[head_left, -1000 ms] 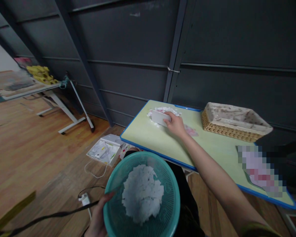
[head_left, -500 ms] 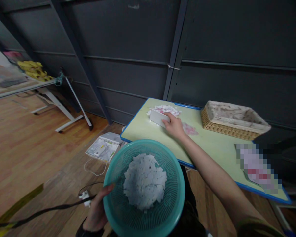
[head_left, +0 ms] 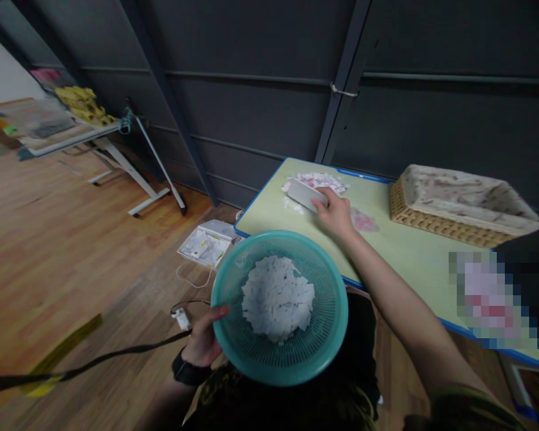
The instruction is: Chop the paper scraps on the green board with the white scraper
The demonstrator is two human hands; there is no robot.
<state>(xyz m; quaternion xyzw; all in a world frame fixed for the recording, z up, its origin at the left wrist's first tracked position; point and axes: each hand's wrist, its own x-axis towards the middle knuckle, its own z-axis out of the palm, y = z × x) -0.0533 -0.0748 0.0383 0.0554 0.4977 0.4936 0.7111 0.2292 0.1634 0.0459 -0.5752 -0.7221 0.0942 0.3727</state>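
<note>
My left hand (head_left: 204, 338) grips the rim of a green plastic colander (head_left: 327, 335), its thumb over the edge and its fingers hidden beneath. White paper scraps (head_left: 276, 296) lie in the middle of the colander. Over the table (head_left: 265, 212), my right hand (head_left: 336, 214) is closed on one end of a flat white rectangular piece (head_left: 303, 194); whether it is card or a box I cannot tell. That piece stands tilted at the near side of a heap of white and pink scraps (head_left: 318, 179). Under my right wrist lies a flat pink patch (head_left: 363, 221).
A lined wicker basket (head_left: 408, 211) stands at the table's right back, beside a blurred-out item (head_left: 489, 299). On the floor is an open white box (head_left: 206, 245) with a cable. A black strap (head_left: 130, 353) crosses lower left. Another table (head_left: 67, 140) stands far left.
My right hand has tilted the white piece and shifted it slightly against the heap, where a few scraps now show at its near side. The whole view has shifted, with the colander still in my left hand.
</note>
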